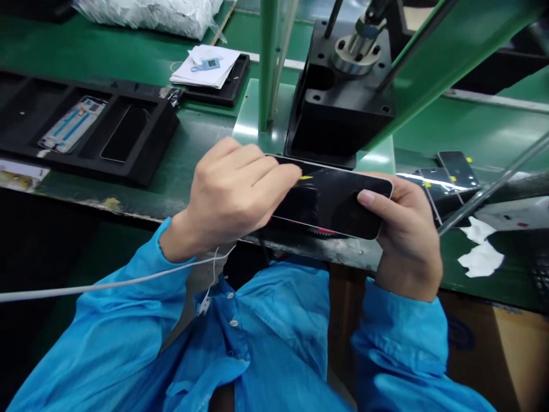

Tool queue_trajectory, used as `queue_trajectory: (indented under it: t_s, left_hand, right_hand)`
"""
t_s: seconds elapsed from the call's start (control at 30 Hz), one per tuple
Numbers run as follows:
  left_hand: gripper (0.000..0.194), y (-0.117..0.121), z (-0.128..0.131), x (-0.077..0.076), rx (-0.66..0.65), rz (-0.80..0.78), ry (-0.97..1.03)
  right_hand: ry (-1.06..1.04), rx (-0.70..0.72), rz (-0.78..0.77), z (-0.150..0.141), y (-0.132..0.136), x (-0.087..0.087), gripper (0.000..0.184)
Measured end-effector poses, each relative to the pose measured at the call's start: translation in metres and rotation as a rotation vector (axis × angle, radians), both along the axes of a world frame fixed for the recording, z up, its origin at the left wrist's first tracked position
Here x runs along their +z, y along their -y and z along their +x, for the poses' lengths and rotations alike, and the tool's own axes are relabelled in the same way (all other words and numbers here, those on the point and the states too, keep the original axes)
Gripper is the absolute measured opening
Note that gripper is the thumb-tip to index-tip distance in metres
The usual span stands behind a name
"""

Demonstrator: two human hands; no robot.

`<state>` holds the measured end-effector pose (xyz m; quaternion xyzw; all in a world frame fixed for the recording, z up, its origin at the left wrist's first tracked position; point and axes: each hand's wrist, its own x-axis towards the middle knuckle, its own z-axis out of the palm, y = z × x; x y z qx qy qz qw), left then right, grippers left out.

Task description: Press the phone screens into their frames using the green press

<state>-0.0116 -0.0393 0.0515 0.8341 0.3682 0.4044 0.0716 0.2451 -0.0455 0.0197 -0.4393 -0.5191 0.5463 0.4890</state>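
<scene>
A black-screened phone [330,197] with a light frame is held flat in front of me, slightly tilted. My right hand [407,229] grips its right end, thumb on the glass and fingers underneath. Over the left part of the screen, my left hand [240,189] is closed in a pinch. A small yellow tab [305,178] shows right at its fingertips; the knuckles hide most of that end of the phone. Just behind the phone stands a black machine block [343,109] with a metal shaft fitting on top.
To the left, a black compartment tray [150,154] holds a phone frame [72,126] and a dark phone [125,134]. Papers [206,66] lie behind it. Several phones [457,166] with yellow tabs and white scraps [480,257] lie right. A white cable [107,284] crosses my left sleeve.
</scene>
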Motion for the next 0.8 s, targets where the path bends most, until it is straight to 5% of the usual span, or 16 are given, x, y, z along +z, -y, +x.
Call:
queue_trajectory:
  t_s: [0.13,0.23,0.3,0.53,0.8]
  left_hand:
    - [0.024,0.009,0.007,0.023,-0.242,-0.366,0.311]
    - [0.029,-0.004,0.006,0.03,-0.482,-0.766,0.549]
    - [0.029,-0.016,0.004,0.03,-0.523,-0.907,0.629]
    - [0.044,-0.028,-0.001,0.03,-0.509,-1.006,0.624]
    - [0.052,-0.034,-0.007,0.027,-0.461,-0.944,0.531]
  right_hand:
    - [0.04,-0.009,0.057,0.001,0.0,-0.002,0.014]
    - [0.027,-0.01,0.029,0.002,0.001,0.0,0.012]
    - [-0.002,0.013,0.007,0.003,0.001,0.002,0.015]
    - [-0.036,0.072,0.016,0.009,-0.002,0.001,0.024]
    - [-0.022,0.045,-0.06,0.009,-0.002,0.0,0.037]
